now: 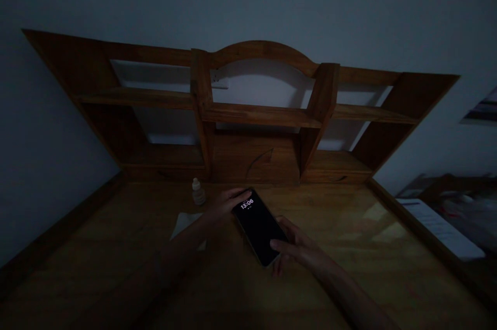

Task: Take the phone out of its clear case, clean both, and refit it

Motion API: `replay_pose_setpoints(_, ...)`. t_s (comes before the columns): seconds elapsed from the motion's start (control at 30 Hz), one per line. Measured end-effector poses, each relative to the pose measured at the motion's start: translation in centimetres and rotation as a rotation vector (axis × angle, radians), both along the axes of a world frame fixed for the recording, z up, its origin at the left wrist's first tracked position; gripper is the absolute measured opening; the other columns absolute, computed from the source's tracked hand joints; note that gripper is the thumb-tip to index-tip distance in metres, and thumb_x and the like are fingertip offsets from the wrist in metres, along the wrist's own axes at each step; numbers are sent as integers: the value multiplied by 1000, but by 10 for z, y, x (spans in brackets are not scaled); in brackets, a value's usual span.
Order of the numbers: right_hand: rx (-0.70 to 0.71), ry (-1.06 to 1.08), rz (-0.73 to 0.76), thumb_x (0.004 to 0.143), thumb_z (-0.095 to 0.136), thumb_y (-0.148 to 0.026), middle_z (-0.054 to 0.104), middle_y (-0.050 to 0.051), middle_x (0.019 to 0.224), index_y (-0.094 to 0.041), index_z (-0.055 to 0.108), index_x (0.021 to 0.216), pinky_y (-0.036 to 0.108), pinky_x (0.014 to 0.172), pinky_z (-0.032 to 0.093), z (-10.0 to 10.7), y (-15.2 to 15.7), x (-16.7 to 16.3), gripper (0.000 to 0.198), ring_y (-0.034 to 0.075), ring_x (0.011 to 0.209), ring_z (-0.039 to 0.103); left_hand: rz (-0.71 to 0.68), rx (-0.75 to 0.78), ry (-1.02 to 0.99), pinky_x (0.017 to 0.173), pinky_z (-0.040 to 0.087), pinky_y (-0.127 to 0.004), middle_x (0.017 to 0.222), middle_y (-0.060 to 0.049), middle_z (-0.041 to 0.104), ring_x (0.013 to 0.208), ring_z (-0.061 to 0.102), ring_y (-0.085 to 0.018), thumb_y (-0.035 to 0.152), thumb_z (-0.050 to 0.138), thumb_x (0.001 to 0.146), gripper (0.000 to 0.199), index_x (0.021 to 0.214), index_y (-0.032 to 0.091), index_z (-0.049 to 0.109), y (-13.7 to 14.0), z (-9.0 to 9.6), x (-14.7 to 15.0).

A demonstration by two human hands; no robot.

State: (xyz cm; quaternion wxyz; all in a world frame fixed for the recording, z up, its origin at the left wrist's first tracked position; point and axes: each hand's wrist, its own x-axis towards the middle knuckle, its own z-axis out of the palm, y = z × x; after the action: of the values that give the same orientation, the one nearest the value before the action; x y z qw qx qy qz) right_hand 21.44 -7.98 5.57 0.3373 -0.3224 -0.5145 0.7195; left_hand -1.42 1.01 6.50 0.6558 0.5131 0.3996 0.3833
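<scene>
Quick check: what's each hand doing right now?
Left hand: touching the top end of the phone; can't tell whether it grips.
Right hand: closed on the phone's lower end, thumb over the front.

Dim, cool exposure with wide-angle stretch.
My view is underlit and darkest toward the corners. The brightest element is the white clock digits (247, 204) on my phone (258, 229); the surrounding screen is black. Soft pale patches (389, 234) lie on the right of the bench (349, 237). Shadow at lower left obscures much of my left forearm (182, 244). My fingers (279, 245) show soft edges. The shelf unit (260, 114) appears splayed outward at both ends.
</scene>
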Motion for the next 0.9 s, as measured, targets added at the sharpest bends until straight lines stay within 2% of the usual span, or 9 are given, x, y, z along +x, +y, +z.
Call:
replay_pose_setpoints(0.17,-23,54,-66,80,71,-36,73,6,82,-17,46,127,29,50,58,-9,1,-3,56,19,55,70,7,-135,-103,81,49,-32,114,-12,63,101,60,-28,44,73,81,43,111,14,64,-8,16,1)
replay_pose_setpoints(0.27,6,85,-134,79,72,-38,71,6,78,-13,56,115,29,48,57,-11,2,-7,46,18,52,69,22,-135,-205,93,47,-35,119,-12,61,111,57,-28,38,75,80,40,110,14,64,-16,28,5)
replay_pose_setpoints(0.33,3,121,-188,77,74,-37,70,5,76,-12,59,110,28,46,56,-10,1,-9,43,17,51,67,-27,-103,-221,101,43,-38,123,-12,58,117,53,-29,34,75,80,43,116,14,61,-21,35,7)
replay_pose_setpoints(0.4,-33,141,-250,75,77,-34,71,6,84,-15,58,116,26,46,55,-8,-1,-10,50,19,60,69,-75,-76,-212,105,39,-40,127,-12,56,121,50,-29,33,73,82,45,121,14,58,-25,39,9)
replay_pose_setpoints(0.47,-80,141,-287,71,80,-31,70,9,104,-22,50,129,28,49,57,-5,-6,-11,67,25,78,71,-97,-56,-229,107,37,-41,129,-11,55,122,49,-29,31,70,84,45,124,15,56,-28,42,10)
replay_pose_setpoints(0.53,-117,130,-292,66,83,-28,64,9,123,-29,40,138,35,57,60,-4,-10,-13,84,30,94,69,-104,-42,-250,107,37,-42,130,-10,54,123,49,-29,29,70,84,45,124,15,56,-29,44,10)
replay_pose_setpoints(0.6,-113,120,-288,59,87,-24,65,8,123,-31,39,139,40,68,60,-3,-14,-15,93,31,98,68,-106,-28,-252,106,38,-42,131,-10,54,123,48,-30,29,70,84,46,125,15,55,-30,45,12)
replay_pose_setpoints(0.7,-63,110,-274,55,89,-21,70,8,112,-27,41,136,40,76,56,-2,-15,-19,95,30,95,69,-111,-30,-254,104,40,-41,130,-12,54,122,49,-31,32,71,84,48,126,15,54,-31,43,14)
replay_pose_setpoints(0.9,-52,116,-324,51,90,-19,65,10,124,-29,41,133,47,81,54,-8,-11,-21,96,35,111,62,-94,-79,-163,85,52,-41,129,-14,54,114,55,-32,35,70,85,63,138,21,40,-32,36,17)
